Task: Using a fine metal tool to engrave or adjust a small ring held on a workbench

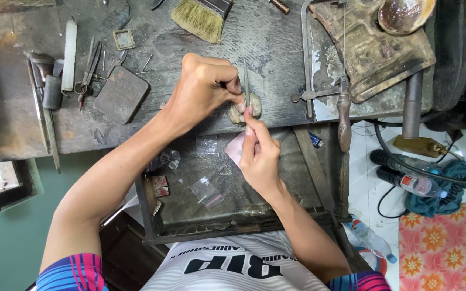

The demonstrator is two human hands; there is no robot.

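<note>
The workbench (pixel 276 48) is taking up most of the view, dark, worn and scarred, w/ a shallow catch drawer (pixel 233 210) pulled out below its front edge. Scattered on top: a bristle brush (pixel 198 19), a jeweller's saw frame (pixel 319 81) lying to the right, a flat dark block (pixel 121 94) and scissors (pixel 88 70) to the left.

The left hand (pixel 203 86) is curling shut, thumb & fingers pinching a thin metal rod or file (pixel 246 83) held roughly upright over the bench edge. The right hand (pixel 260 153) is closing loosely round a pale pink sheet (pixel 237 146), index finger reaching up to a small rounded worn peg or piece (pixel 245 110) at the edge, fingertip touching near the tool's lower end. Can't tell what exactly is under the tip; too small.

Judging from this, doing it well is prob. about keeping both wrists braced vs. the bench, keeping the tool steady at its angle, using light strokes, and keeping the work over the drawer so bits are falling in.
</note>
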